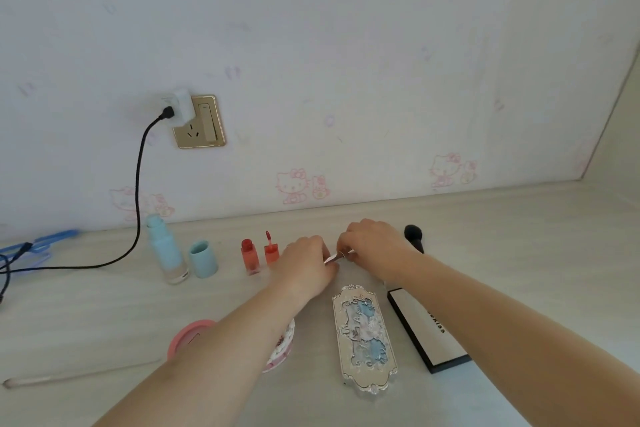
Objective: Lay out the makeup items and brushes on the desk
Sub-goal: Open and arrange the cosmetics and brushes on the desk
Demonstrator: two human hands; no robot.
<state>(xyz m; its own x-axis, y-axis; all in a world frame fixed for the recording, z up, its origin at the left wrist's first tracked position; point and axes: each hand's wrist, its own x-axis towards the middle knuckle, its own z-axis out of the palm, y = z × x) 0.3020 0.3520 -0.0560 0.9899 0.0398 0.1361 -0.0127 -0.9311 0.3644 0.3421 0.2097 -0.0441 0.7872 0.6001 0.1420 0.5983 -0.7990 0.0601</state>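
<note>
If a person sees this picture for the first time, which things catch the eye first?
First, the two hands, left hand and right hand, meeting mid-desk on a thin silvery stick. Next, the ornate palette lying just in front of them, and the two red lip tints standing left of them.

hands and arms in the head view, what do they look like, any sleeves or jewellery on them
Both forearms are bare as far as the frame shows, with no sleeves, watch or bracelet visible. The left hand seems to carry a thin pale ring on one finger, and the right hand shows what may be a thin ring too, though both are too small to tell for sure. No gloves.
</note>
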